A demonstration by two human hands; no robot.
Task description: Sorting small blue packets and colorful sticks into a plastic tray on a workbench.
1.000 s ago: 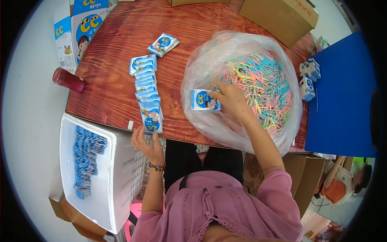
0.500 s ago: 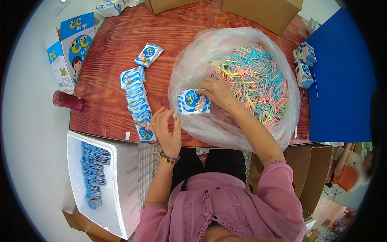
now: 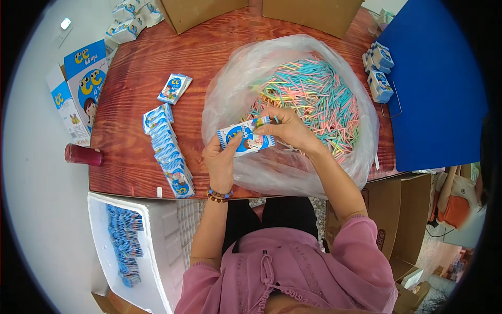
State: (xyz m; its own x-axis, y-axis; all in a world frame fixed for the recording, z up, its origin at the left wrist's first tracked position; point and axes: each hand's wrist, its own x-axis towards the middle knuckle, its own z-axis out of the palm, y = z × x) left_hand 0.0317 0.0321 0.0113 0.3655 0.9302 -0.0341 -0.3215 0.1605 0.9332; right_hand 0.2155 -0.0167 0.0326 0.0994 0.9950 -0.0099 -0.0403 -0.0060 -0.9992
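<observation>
In my left hand (image 3: 219, 165) is a small blue-and-white packet (image 3: 252, 143), gripped at its left end with the thumb across the front. The packet is raised above the near left side of a big clear plastic bag (image 3: 225, 86). My right hand (image 3: 295, 132) is closed at the packet's upper right edge, where a printed corner stands up by the fingertips. A short teal stick (image 3: 276, 120) pokes out between the right fingers. Inside the bag lies a heap of thin pastel sticks (image 3: 319, 99), pink, yellow and teal. Whether the packet is unsealed is hidden.
An overlapping row of packets (image 3: 166, 146) lies left of the bag, with a few more packets (image 3: 174, 89) beyond it. A white foam box (image 3: 149, 230) holds piled packets. Around the table (image 3: 138, 57) stand a red jar (image 3: 83, 155), cardboard boxes (image 3: 308, 15) and a blue panel (image 3: 434, 99).
My left hand has moved from beside the packet to gripping its left end. The packet is lifted and tilted, and my right hand stays at its upper right edge.
</observation>
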